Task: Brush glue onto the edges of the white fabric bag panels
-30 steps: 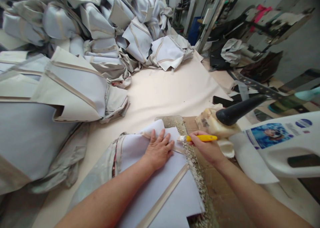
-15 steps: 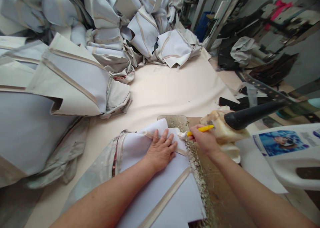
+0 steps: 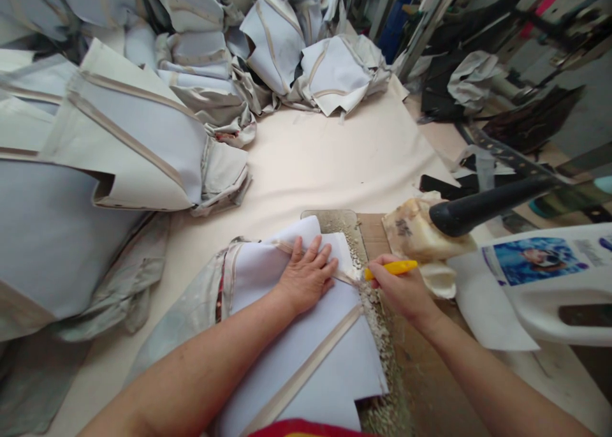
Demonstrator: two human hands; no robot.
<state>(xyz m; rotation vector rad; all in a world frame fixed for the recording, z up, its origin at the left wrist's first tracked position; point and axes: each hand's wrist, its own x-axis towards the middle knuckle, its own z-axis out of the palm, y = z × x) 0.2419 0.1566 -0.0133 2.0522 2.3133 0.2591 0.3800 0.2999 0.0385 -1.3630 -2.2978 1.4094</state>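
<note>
My left hand [image 3: 306, 279] lies flat with spread fingers on a white upholstery panel [image 3: 306, 360] edged with beige piping. My right hand [image 3: 401, 290] grips a yellow utility knife [image 3: 392, 269] by its handle. The knife's tip points left to the panel's edge, close to my left fingertips, and the blade is too small to make out. Under that edge runs a strip of pale crumbly foam scraps [image 3: 377, 341] on a cardboard sheet [image 3: 421, 373].
A lump of wax [image 3: 415, 233] and a black tool handle [image 3: 482, 204] lie beside my right hand, with a white plastic jug [image 3: 540, 284] to the right. Heaped panels [image 3: 191, 60] rise on the beige-covered table [image 3: 306, 169]. Red cloth [image 3: 306, 429] shows at the bottom edge.
The knife has swung flatter and its tip has moved along the panel edge. My view has tilted, shifting the scene upward. Red cloth has appeared at the bottom edge.
</note>
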